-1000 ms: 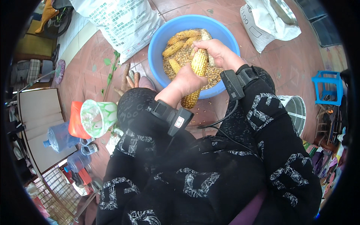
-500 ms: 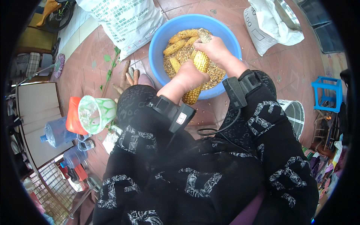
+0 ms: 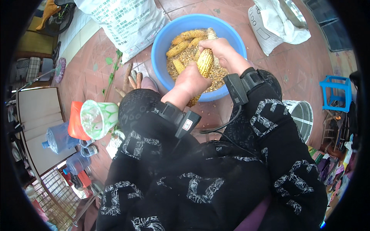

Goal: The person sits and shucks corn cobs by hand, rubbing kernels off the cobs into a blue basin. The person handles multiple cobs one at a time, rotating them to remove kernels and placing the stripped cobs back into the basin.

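Over a blue basin (image 3: 155, 63), my left hand (image 3: 191, 80) is wrapped round a yellow ear of corn (image 3: 205, 61), whose lower end shows below the fist. My right hand (image 3: 220, 50) grips a pale, bare corncob (image 3: 211, 34) that sticks out above the thumb. The cob lies close against the upper part of the ear; the exact contact is hidden by my fingers. Loose corn kernels (image 3: 174, 68) cover the bottom of the basin. Several more ears of corn (image 3: 178, 49) rest on them along the far left side.
A white printed sack (image 3: 127, 29) stands left of the basin, an opened white sack (image 3: 271, 29) to its right. Several cobs (image 3: 133, 81) lie by my left foot. A green-patterned bin (image 3: 99, 120), a metal bucket (image 3: 302, 117) and a blue stool (image 3: 336, 92) stand around me.
My right hand has shifted slightly along the ear, and the bare cob in it now points more upright. My left hand keeps its hold on the ear.
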`<state>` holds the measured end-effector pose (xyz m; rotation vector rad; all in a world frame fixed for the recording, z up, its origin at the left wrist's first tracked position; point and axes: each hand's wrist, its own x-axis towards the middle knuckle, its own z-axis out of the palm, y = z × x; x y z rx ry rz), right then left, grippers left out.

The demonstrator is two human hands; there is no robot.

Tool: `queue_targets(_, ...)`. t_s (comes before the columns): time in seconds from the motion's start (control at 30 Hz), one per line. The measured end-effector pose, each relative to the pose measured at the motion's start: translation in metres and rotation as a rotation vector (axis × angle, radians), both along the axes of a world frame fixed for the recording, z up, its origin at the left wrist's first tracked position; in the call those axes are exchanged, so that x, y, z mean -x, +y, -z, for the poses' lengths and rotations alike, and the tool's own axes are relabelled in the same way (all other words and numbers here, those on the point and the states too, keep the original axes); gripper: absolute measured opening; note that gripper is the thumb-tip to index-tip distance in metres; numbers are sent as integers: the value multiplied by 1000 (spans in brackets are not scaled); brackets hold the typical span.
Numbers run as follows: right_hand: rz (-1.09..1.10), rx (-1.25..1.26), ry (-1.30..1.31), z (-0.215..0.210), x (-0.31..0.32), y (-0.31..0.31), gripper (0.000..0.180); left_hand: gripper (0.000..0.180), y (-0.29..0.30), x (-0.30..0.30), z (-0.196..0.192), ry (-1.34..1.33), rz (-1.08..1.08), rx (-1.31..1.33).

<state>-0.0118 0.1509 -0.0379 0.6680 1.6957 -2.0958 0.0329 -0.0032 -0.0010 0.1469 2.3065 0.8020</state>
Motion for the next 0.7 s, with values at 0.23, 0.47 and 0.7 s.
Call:
queue_targets(0.23, -70, -123, 213, -6, -4, -4, 23, 56, 4, 8, 4, 50, -41, -13)
queue_targets(0.47, -153, -747, 205, 10, 1, -11, 26, 51, 11, 0, 5, 109, 29, 128)
queue_targets(0.7, -30, -209, 25, 12, 7, 4, 19, 48, 5, -1, -3, 71, 98, 152)
